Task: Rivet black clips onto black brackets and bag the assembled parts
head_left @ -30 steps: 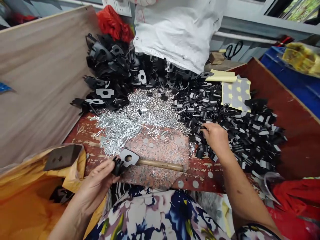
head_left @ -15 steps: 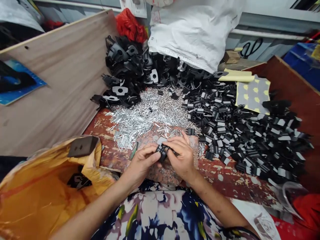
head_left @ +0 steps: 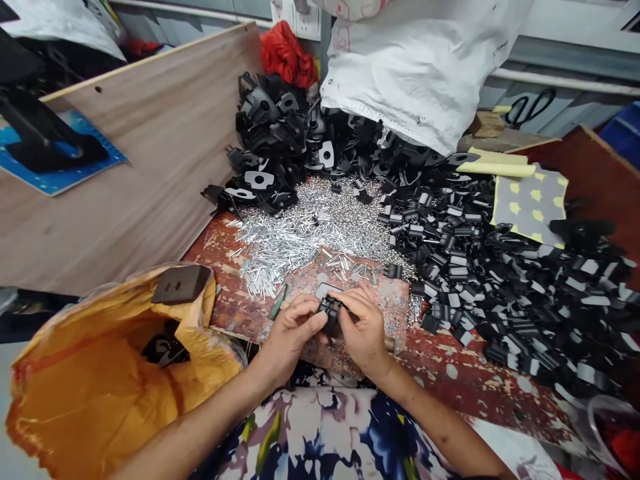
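Observation:
A small black plastic part [head_left: 331, 309] with a grey face is pinched between my two hands, above a speckled stone slab [head_left: 395, 300]. My left hand [head_left: 295, 328] grips its left side with thumb and fingers. On the other side, my right hand [head_left: 365, 327] has its fingertips closed on the same part. Just beyond the slab lie loose metal pins [head_left: 280, 250] in a broad heap. A green-handled tool [head_left: 278, 302] rests left of my left hand. Whether a pin sits inside the part is hidden by my fingers.
Many small black clips [head_left: 465, 267] cover the table's right side. Larger black pieces [head_left: 273, 120] are piled at the back left, beside a wooden board [head_left: 165, 133]. A yellow sack [head_left: 100, 387] gapes at the left. A white sack [head_left: 410, 73] hangs at the back.
The whole scene has shifted slightly right as my head view turned left. Both hands still hold the black part, whose tilt has changed a little; my right fingers are drawn closer together.

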